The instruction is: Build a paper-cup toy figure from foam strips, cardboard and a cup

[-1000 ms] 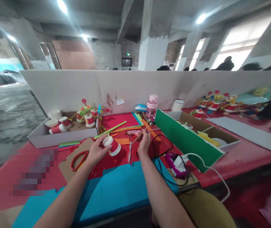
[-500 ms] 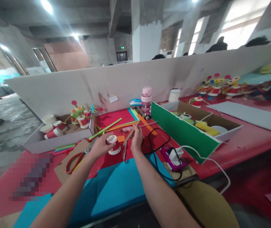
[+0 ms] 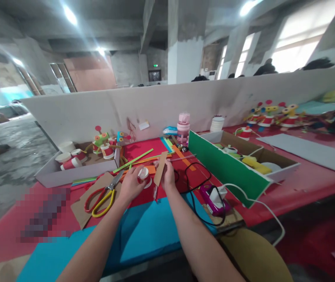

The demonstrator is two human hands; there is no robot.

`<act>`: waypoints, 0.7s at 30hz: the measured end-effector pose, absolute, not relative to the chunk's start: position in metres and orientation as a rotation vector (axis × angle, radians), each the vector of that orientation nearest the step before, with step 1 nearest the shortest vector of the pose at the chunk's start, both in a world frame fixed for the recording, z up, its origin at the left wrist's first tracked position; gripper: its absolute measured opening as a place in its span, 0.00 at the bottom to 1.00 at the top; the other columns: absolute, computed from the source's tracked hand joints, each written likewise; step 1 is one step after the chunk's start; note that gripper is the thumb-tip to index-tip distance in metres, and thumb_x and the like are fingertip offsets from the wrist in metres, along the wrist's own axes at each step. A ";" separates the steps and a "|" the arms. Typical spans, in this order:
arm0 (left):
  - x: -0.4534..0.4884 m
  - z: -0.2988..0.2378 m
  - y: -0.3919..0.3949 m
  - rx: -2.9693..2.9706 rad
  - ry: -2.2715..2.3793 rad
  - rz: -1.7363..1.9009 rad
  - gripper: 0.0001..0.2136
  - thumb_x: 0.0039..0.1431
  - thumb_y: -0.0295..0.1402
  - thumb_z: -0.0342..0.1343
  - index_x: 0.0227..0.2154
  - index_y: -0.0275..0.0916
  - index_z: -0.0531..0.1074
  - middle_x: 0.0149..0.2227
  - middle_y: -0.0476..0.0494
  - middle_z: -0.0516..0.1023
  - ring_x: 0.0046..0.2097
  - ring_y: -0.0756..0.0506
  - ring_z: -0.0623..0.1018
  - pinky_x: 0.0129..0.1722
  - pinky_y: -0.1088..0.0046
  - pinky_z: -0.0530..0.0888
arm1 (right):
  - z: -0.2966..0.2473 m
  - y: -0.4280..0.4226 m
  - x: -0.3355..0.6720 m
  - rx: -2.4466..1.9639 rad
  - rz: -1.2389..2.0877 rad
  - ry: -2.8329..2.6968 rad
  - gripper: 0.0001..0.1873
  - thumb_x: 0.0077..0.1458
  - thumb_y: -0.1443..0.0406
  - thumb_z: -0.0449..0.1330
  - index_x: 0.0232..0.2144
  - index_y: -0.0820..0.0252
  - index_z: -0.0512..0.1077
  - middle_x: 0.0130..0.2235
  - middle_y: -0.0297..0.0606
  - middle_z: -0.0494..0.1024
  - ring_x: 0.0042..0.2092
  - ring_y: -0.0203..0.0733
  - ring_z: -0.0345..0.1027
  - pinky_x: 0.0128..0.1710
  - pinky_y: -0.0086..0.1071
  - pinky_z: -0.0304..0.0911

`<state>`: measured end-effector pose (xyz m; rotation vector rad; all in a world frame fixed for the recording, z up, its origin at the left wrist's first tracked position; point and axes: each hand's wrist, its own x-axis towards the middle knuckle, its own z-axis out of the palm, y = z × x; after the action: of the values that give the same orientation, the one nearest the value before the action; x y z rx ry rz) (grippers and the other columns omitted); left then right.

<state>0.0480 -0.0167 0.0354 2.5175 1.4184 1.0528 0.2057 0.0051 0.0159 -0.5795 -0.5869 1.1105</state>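
My left hand [image 3: 131,185] is closed around a small red and white paper cup [image 3: 143,175], held just above the red table cover. My right hand [image 3: 168,177] pinches a narrow brown cardboard strip [image 3: 159,168] that stands upright right next to the cup. The two hands are close together over the middle of the table. Red and yellow scissors [image 3: 103,192] lie on a piece of brown cardboard to the left of my left hand.
A purple glue gun [image 3: 213,198] with black and white cords lies right of my hands. A green-fronted box [image 3: 229,170] stands at the right, a white box [image 3: 73,172] with cups and paper figures at the left. A white partition [image 3: 167,105] runs behind.
My hands have come closer together. The cardboard strip has swung from lying slanted to standing upright beside the cup, and the cup has turned so its top faces me.
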 end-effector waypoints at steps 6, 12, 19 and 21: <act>0.036 0.046 -0.019 2.345 1.450 1.252 0.23 0.49 0.32 0.59 0.50 0.40 0.68 0.48 0.40 0.74 0.51 0.40 0.73 0.51 0.61 0.69 | 0.020 0.002 0.215 -0.512 1.107 -0.493 0.16 0.52 0.54 0.52 0.33 0.59 0.69 0.25 0.33 0.75 0.32 0.41 0.72 0.38 0.33 0.68; 0.002 0.079 -0.002 2.046 1.638 1.349 0.25 0.47 0.39 0.61 0.50 0.40 0.70 0.43 0.42 0.77 0.41 0.42 0.76 0.44 0.64 0.71 | 0.023 0.001 0.218 -0.544 1.102 -0.438 0.16 0.51 0.53 0.50 0.30 0.59 0.68 0.24 0.32 0.74 0.32 0.41 0.73 0.35 0.33 0.68; -0.024 0.092 -0.002 1.842 1.571 1.523 0.27 0.45 0.41 0.63 0.50 0.39 0.71 0.42 0.43 0.77 0.39 0.44 0.76 0.40 0.68 0.72 | 0.020 0.007 0.216 -0.538 1.135 -0.444 0.16 0.51 0.53 0.51 0.29 0.60 0.67 0.24 0.32 0.74 0.32 0.40 0.72 0.39 0.34 0.68; -0.014 0.092 -0.007 1.784 1.521 1.541 0.28 0.45 0.41 0.63 0.50 0.39 0.71 0.42 0.43 0.77 0.38 0.45 0.76 0.39 0.69 0.72 | 0.023 0.005 0.217 -0.542 1.129 -0.437 0.16 0.51 0.53 0.51 0.30 0.60 0.67 0.23 0.32 0.73 0.31 0.39 0.72 0.38 0.34 0.68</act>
<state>-0.0138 -0.0075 0.0917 1.7840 1.5208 1.5408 0.2172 0.0052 0.0225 -0.5417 -0.4368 1.1286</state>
